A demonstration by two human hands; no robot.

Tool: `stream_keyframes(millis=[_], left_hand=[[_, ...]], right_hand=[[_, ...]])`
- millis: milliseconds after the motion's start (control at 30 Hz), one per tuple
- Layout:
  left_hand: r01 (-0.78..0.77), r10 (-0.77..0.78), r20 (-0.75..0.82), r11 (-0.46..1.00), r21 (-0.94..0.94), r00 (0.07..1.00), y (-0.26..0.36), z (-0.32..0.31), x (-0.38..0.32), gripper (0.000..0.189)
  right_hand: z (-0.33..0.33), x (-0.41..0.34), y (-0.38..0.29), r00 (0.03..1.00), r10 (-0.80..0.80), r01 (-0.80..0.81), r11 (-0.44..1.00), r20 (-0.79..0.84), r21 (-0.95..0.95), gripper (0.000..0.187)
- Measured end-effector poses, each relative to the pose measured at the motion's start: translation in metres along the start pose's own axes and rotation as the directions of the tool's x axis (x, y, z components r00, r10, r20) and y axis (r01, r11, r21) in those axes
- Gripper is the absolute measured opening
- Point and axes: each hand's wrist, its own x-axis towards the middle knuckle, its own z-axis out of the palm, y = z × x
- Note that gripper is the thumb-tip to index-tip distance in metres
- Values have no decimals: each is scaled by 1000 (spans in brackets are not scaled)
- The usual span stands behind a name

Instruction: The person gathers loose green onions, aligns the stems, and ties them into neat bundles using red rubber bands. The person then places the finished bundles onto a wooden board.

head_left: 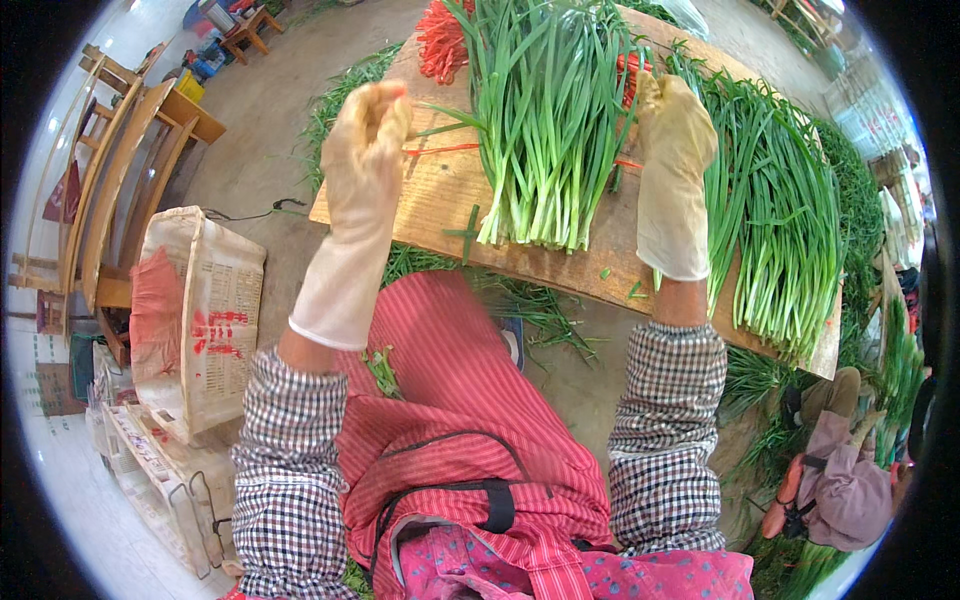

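A bunch of long green leafy stalks with pale cut ends [547,172], like garlic chives, lies on a wooden board [442,202]. A red tie [450,148] shows on both sides beneath it. My left hand [366,142], in a pale rubber glove, is raised left of the bunch with curled fingers, slightly blurred. On the right, my gloved right hand [675,127] is also raised, fingers curled, between this bunch and a larger pile of stalks [780,217]. The tie's ends pass out of sight behind the gloves; whether either hand grips them is unclear.
Red ties [442,41] lie at the board's far left. White plastic crates [225,322] stand left, with wooden benches [135,172] beyond. Loose greens [555,315] litter the floor below the board's near edge. Another person [844,480] is low at the right, near more greens.
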Motion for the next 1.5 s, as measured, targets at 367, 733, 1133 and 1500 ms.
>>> stream_keyframes(millis=[367,733,1133,1500], left_hand=[[-27,-20,299,988,152,954,25,14,-52,21],[10,-29,211,996,90,977,18,26,-50,25],[341,-340,29,932,-123,940,7,-112,-107,20],[221,-204,150,969,-107,967,-4,-70,-90,14]], right_hand=[[9,-15,-5,932,224,-314,892,285,325,29],[7,-18,-3,959,163,-233,921,233,311,25],[-37,-60,-74,986,-99,2,808,133,589,17],[-17,-51,-103,900,-115,214,957,420,-196,50]])
